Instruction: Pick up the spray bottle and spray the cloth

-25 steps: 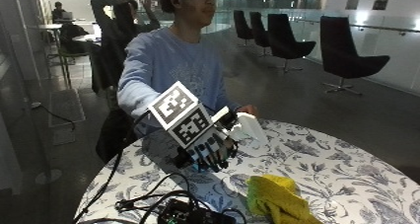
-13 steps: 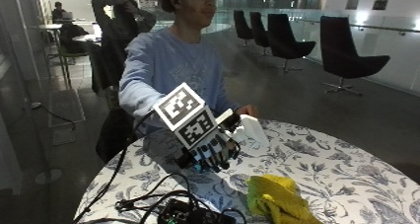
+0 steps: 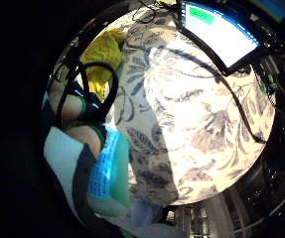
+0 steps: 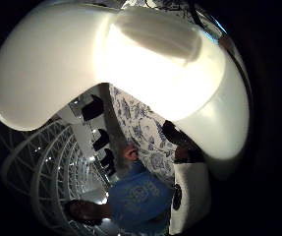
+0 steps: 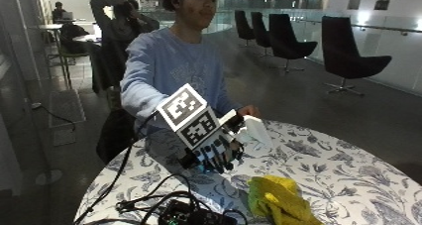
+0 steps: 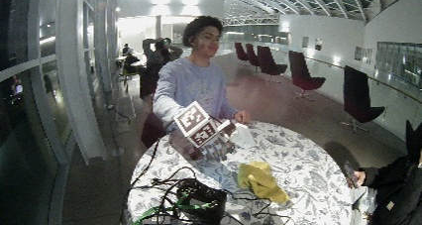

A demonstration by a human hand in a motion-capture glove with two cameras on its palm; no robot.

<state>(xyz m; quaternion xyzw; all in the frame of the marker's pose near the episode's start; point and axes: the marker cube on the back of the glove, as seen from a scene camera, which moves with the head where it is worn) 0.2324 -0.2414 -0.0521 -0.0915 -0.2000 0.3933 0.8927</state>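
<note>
**Holding the bottle up over the table**

Gripping the spray bottle point(image 5: 254, 131), the gloved right hand point(image 5: 214, 153) has it lifted above the floral table point(image 5: 342, 170), fingers curled round the body. The white head fills the thumb-side view, so it sits close against the palm. Bare left hand point(image 5: 248, 111) is at the bottle's 12 o'clock, possibly touching it; hard to tell. The yellow cloth point(image 5: 277, 197) lies crumpled on the table at the glove's 5 o'clock, apart from the bottle. Black cables point(image 5: 148, 202) trail at 7 o'clock.
</note>
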